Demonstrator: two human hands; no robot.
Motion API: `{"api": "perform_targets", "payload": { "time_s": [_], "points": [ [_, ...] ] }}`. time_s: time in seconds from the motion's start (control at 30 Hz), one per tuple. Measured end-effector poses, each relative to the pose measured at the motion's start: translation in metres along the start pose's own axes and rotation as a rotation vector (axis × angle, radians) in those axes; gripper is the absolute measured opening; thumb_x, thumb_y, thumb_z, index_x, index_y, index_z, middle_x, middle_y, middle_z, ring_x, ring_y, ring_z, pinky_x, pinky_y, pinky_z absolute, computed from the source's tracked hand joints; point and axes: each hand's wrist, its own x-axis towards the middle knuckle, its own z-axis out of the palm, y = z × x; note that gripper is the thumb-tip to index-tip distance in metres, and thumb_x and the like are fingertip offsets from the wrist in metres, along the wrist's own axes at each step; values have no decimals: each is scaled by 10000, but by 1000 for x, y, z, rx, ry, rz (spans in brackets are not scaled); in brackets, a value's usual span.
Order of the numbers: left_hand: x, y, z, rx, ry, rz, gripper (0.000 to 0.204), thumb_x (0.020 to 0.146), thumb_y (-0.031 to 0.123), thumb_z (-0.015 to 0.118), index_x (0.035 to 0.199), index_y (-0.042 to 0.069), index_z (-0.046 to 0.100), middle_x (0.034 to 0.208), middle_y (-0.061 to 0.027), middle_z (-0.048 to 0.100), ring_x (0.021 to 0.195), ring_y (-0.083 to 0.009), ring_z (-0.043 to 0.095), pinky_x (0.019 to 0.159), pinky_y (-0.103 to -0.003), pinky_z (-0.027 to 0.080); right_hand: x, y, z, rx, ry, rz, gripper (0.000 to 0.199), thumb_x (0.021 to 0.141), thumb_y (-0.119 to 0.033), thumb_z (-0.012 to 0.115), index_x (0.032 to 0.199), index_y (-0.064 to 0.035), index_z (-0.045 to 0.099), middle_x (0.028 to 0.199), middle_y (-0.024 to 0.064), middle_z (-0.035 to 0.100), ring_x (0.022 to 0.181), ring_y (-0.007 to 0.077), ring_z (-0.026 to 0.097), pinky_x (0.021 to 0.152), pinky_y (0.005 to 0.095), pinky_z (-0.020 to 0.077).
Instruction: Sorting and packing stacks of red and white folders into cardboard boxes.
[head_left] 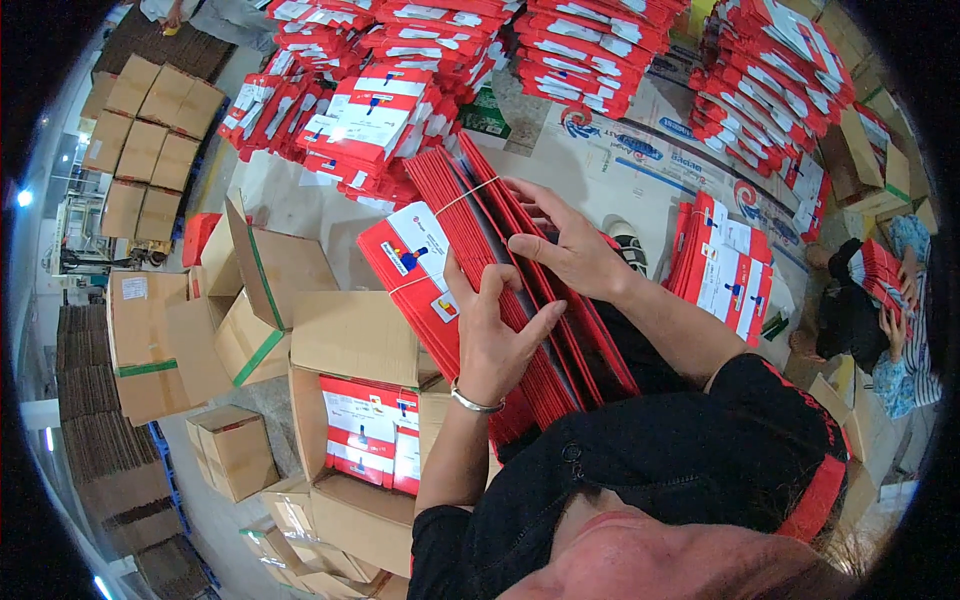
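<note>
Red bundle: flat red packets [470,250] bound with a thin band, held on edge in front of the person, above the open carton.
Open carton: brown cardboard box [345,440] (flaps up) holding red-and-white packets [372,432] laid flat.
Closed cartons: taped brown boxes [150,130] at upper left.
Left hand [490,335]: fingers spread narrow, pressed into the packet edges.
Right hand [565,245]: fingers slightly parted, resting on the bundle's top edges.
Loose stacks: red packets [590,50] piled beyond.
</note>
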Motion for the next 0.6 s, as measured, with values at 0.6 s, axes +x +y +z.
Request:
{"api": "perform_targets", "payload": {
  "time_s": [0.6],
  "points": [
    [-15, -23, 3, -156, 19, 12, 326, 760, 153, 736, 970, 73, 500, 1311, -248, 396, 1395, -426, 158, 1135, -500, 138, -1, -13, -14, -68, 3, 18, 583, 946, -238, 558, 1460, -96, 321, 1315, 154, 480, 1140, 226, 515, 957, 363, 451]
  ]
}}
